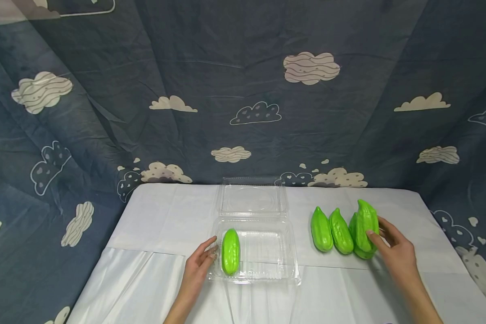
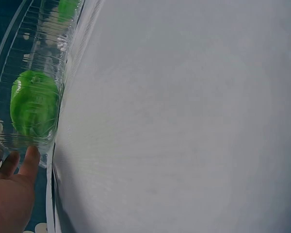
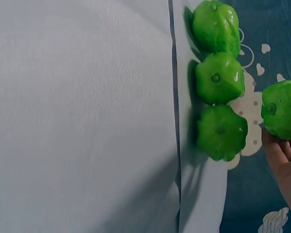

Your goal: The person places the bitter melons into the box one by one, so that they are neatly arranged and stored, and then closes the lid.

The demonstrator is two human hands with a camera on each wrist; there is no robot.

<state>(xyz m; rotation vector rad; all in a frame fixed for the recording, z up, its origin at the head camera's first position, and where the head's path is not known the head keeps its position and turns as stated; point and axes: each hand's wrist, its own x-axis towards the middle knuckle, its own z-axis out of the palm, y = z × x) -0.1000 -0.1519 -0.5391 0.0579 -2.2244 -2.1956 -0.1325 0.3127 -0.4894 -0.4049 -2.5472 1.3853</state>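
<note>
A clear plastic clamshell container (image 1: 267, 252) stands with its lid (image 1: 251, 198) raised toward the back. Inside, along its left side, lies one glossy green ridged gourd (image 1: 230, 252). My left hand (image 1: 199, 265) rests at the container's left wall, its fingertips against the plastic (image 2: 19, 162). In my right hand (image 1: 398, 252) is another green gourd (image 1: 366, 225), gripped between thumb and fingers and lifted off the table. The right wrist view shows this held gourd (image 3: 283, 110) apart from three others in a row, the closest gourd (image 3: 221, 132) partly hidden beneath it in the head view.
Two more gourds, one at left (image 1: 321, 229) and one beside it (image 1: 341, 231), lie on the white tablecloth (image 1: 166, 216) right of the container. A dark curtain with cloud prints (image 1: 255, 81) hangs behind the table. A cloth crease runs across the front.
</note>
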